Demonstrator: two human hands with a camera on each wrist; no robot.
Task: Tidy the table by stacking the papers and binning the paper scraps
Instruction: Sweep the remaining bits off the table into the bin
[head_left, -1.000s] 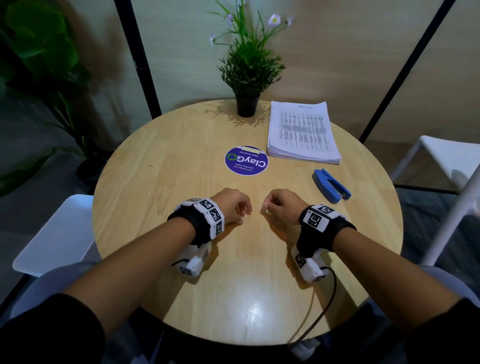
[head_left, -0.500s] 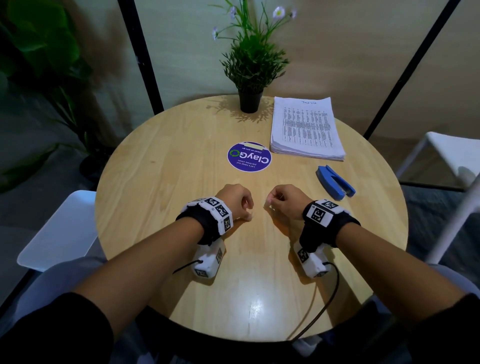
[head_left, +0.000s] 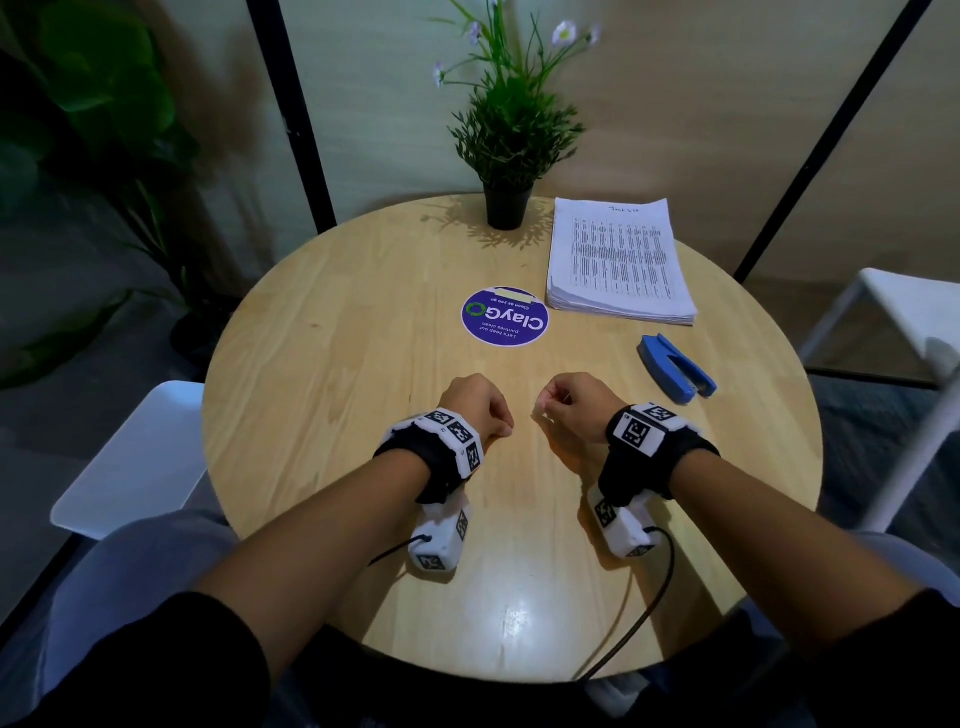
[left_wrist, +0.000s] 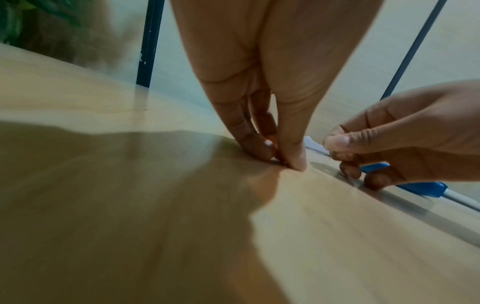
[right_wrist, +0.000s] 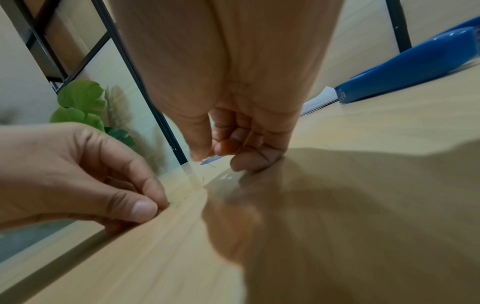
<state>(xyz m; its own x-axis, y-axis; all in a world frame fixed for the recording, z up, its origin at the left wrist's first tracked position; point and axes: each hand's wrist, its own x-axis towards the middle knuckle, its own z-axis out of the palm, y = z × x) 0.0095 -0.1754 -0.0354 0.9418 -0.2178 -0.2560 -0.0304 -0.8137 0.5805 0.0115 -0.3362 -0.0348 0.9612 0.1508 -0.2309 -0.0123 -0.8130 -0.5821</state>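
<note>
Both hands down on the counter (head_left: 322, 364), fists nearly meeting.
Left hand (head_left: 475, 402) fingers (left_wrist: 259, 144) curled, tips pinched together against the wood; right hand (head_left: 576, 402) fingers curled too, contents unclear; paper stack (head_left: 618, 260) beyond the right fingers.

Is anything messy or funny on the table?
Nothing stands out. The papers sit in one neat stack, the blue hole punch lies flat beside them, and the plant pot stands upright.

In front of me a round purple sticker (head_left: 505, 316) on the table reads, upside down to me, "ClayGO", with smaller lines "Let's keep our pantries clean" and "Clean as you go". The stacked papers' (head_left: 618, 260) print is too small to read.
</note>
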